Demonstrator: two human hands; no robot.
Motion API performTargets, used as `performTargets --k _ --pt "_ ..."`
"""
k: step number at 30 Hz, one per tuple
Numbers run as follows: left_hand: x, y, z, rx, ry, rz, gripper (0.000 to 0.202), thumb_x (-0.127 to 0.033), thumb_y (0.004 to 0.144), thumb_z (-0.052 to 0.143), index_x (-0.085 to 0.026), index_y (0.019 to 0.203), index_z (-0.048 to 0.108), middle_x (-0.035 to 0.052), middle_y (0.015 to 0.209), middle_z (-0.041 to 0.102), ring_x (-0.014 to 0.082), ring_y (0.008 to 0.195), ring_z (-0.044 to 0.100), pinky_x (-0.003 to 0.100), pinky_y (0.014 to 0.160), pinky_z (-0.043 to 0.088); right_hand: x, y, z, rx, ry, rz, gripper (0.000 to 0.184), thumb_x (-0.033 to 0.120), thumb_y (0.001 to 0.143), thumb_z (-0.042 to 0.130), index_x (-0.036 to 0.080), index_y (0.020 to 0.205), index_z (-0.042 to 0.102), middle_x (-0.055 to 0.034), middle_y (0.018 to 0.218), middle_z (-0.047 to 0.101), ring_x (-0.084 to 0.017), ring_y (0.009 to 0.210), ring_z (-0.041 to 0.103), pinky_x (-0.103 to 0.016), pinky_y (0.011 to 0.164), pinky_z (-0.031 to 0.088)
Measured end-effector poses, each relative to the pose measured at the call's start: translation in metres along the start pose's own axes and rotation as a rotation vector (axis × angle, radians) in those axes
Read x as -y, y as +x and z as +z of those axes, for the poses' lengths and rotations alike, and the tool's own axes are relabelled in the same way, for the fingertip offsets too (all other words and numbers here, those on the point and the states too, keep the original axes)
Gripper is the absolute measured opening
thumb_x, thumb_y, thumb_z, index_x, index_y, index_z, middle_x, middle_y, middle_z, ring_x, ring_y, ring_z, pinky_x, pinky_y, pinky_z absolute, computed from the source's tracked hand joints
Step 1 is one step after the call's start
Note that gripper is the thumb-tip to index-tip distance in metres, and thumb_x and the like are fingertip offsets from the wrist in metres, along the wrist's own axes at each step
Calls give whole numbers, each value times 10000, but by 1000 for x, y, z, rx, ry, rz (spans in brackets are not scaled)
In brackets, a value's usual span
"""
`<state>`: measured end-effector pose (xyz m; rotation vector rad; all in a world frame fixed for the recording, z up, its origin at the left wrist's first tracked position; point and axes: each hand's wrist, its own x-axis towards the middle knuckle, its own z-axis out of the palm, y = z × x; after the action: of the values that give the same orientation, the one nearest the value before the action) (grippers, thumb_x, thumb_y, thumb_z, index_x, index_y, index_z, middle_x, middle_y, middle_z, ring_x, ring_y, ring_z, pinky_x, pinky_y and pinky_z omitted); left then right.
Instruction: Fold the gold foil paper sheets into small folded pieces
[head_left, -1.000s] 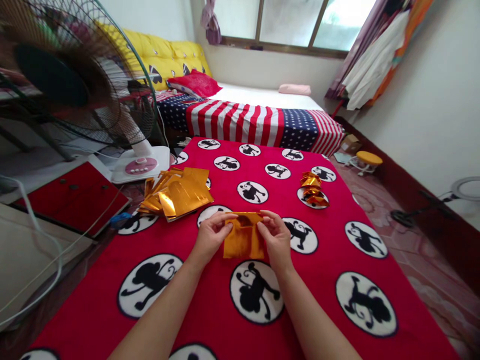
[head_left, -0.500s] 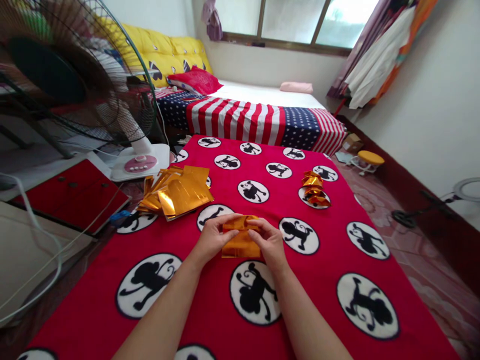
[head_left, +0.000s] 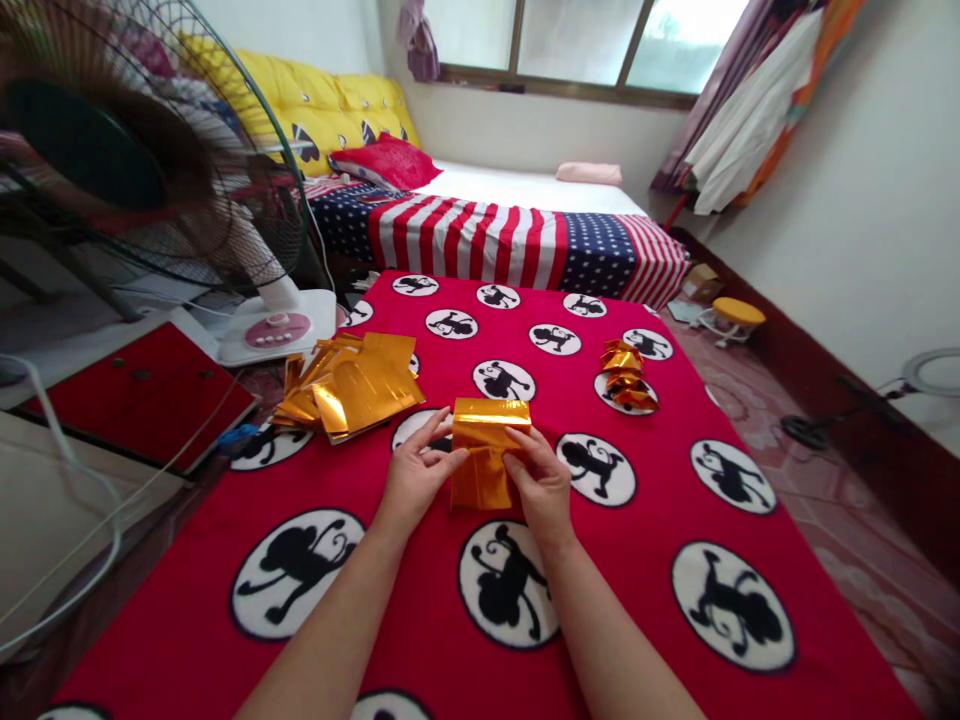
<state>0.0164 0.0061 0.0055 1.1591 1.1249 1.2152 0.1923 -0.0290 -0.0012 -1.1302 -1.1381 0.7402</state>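
A shiny gold foil paper sheet [head_left: 491, 425] is between my two hands, creased across its middle, its upper part raised and its lower part toward me. My left hand [head_left: 420, 475] holds its left edge, the thumb lying over the paper and the index finger stretched out beside it. My right hand [head_left: 544, 480] pinches the right side, thumb in front and fingers over the edge. To the left lies a loose pile of flat gold sheets [head_left: 367, 385]. Several folded gold foil pieces [head_left: 626, 375] stand in a row to the right.
A red blanket with monkey prints [head_left: 637, 600] covers the surface under my hands. At the left a standing fan [head_left: 277, 320] is near the edge, beside a red panel [head_left: 142, 390]. A bed [head_left: 480, 235] lies beyond, and a yellow stool [head_left: 739, 312] stands at the right.
The upper part of the gold sheet, folded down before, now stands opened upward. My left fingers have shifted from its top edge to its left side; my right fingers have moved down slightly.
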Motion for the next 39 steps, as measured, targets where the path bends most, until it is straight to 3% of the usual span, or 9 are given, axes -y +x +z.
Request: performTargets --k 4,7,11,14,21,29,39 --pt "-2 -2 2 54 -72 3 768 -331 700 799 -194 1398 511 86 1070 711 167 830 723 252 765 588 2 0 0 41 10 -2 279 226 814 686 260 1085 743 -63 1230 649 -227 1153 599 -385 1034 460" --pt "-5 -3 3 50 -90 62 739 -322 722 776 -210 1401 509 76 1079 713 174 848 719 282 785 592 5 -1 1 104 46 -2 244 235 821 674 261 1052 747 -59 1143 665 -219 1084 626 -366 967 502" --pt "-10 -2 3 78 35 150 343 -313 738 751 -176 1052 755 89 1028 734 206 892 702 300 812 581 12 -1 2 199 63 35 205 242 816 674 265 1002 757 -50 1051 694 -214 1021 648 -356 923 518" --pt "-14 -1 0 117 141 202 192 -287 754 727 -180 902 788 84 956 740 213 902 689 307 831 573 13 -1 2 226 32 72 206 271 808 682 257 999 757 -52 1027 709 -214 969 660 -352 885 528" --pt "-9 -1 -5 230 173 186 329 -224 705 756 -194 1033 763 107 1137 700 242 1007 676 323 837 574 -2 -1 -1 225 20 183 304 282 744 748 215 1040 733 -71 1047 724 -236 966 677 -360 849 549" --pt "-7 0 -5 179 220 178 332 -257 697 765 -188 1022 771 107 1047 739 244 934 697 323 786 583 0 -1 0 273 59 186 261 254 789 703 233 1046 736 -72 1105 726 -255 1062 668 -415 939 534" --pt "-7 0 -5 159 275 221 265 -200 712 756 -194 975 782 98 1032 750 244 964 695 327 860 550 -5 -3 1 204 16 199 235 268 748 746 234 980 757 -57 1028 749 -241 959 695 -398 892 551"
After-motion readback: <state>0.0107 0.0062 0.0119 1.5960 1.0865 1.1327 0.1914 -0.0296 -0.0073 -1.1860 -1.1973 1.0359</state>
